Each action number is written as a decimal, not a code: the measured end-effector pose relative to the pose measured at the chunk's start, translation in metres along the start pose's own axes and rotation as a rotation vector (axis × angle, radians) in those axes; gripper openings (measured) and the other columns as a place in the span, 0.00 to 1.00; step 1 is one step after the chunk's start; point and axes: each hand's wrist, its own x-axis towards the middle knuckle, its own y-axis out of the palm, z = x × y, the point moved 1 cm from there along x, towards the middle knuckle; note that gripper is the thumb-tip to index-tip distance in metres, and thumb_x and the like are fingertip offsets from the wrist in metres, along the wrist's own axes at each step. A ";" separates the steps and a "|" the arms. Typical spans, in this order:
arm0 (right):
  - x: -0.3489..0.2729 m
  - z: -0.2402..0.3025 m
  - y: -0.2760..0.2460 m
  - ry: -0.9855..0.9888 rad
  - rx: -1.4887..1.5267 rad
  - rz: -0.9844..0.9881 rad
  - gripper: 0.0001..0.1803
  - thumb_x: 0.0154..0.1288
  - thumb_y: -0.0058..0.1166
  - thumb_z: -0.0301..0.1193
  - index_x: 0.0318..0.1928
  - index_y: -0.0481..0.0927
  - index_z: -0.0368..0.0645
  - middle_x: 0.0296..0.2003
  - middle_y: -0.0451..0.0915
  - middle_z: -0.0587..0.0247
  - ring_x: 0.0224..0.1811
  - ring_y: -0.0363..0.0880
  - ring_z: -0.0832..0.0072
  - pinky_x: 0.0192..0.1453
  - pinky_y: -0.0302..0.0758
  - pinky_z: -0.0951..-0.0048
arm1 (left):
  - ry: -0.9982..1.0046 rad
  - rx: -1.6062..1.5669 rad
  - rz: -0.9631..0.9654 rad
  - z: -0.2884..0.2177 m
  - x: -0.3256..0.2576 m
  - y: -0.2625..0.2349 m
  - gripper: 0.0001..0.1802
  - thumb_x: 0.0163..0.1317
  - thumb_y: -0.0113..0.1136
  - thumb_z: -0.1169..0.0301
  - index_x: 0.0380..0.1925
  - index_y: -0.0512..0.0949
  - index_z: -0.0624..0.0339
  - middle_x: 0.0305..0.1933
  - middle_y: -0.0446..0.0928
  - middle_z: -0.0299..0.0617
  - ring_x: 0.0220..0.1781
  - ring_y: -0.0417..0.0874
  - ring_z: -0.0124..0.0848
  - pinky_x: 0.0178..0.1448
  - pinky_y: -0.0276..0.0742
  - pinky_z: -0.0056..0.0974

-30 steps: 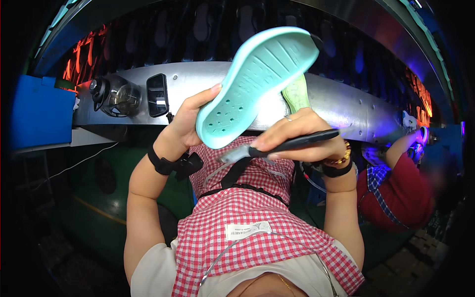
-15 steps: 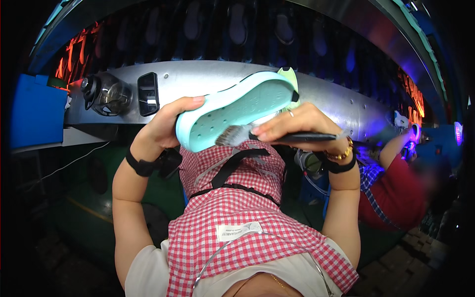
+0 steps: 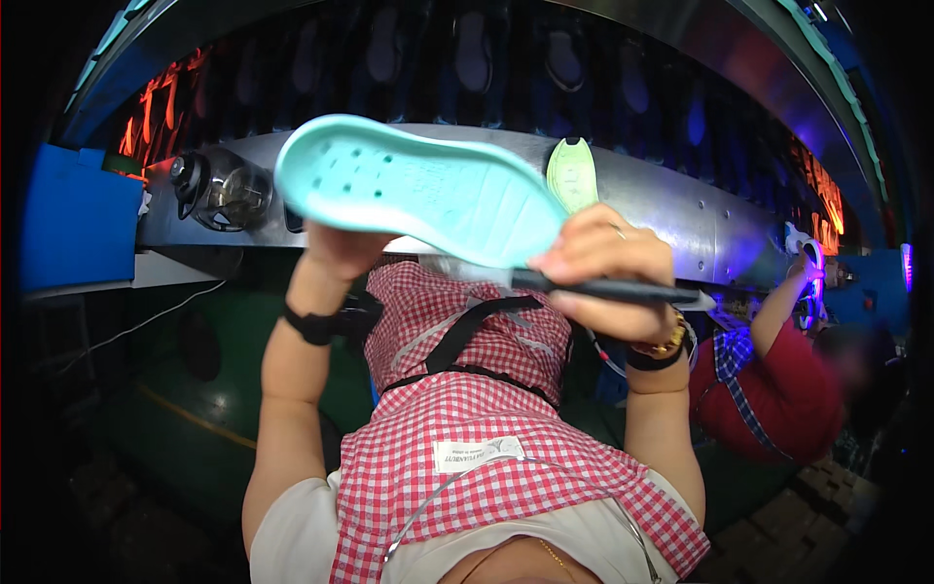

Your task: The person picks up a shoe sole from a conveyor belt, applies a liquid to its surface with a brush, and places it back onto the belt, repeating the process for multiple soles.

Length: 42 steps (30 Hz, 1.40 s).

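Observation:
A turquoise shoe sole [image 3: 428, 195] is held up slantwise above the metal ledge, its holed face and shallow patterned surface toward me. My left hand [image 3: 345, 251] grips it from below near its left end; the sole hides most of those fingers. At the sole's right end, my right hand [image 3: 613, 258] is closed round a brush [image 3: 623, 290] with a black handle and also touches the sole's edge. The brush's pale bristle end lies below the sole and is blurred. Behind my right hand, a light green sole-shaped piece [image 3: 571, 173] rests on the ledge.
The metal ledge [image 3: 671, 219] runs across, with a dark conveyor [image 3: 428, 68] carrying several soles beyond it. A clear bottle with a black lid [image 3: 229, 190] stands at left, near a blue box [image 3: 78, 219]. A co-worker in red [image 3: 778, 389] sits at right.
The sole has been raised and turned so its inner face shows more fully, and it now covers most of the phone. The brush bristles have left its inside; my right hand has reached its right end.

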 end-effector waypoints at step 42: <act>-0.009 -0.050 0.021 0.404 0.840 -0.106 0.11 0.52 0.55 0.20 0.38 0.76 0.33 0.39 0.77 0.52 0.45 0.75 0.69 0.53 0.70 0.71 | 0.238 -0.269 -0.183 -0.040 0.016 0.061 0.43 0.56 0.29 0.35 0.48 0.65 0.69 0.48 0.69 0.55 0.51 0.70 0.49 0.58 0.63 0.51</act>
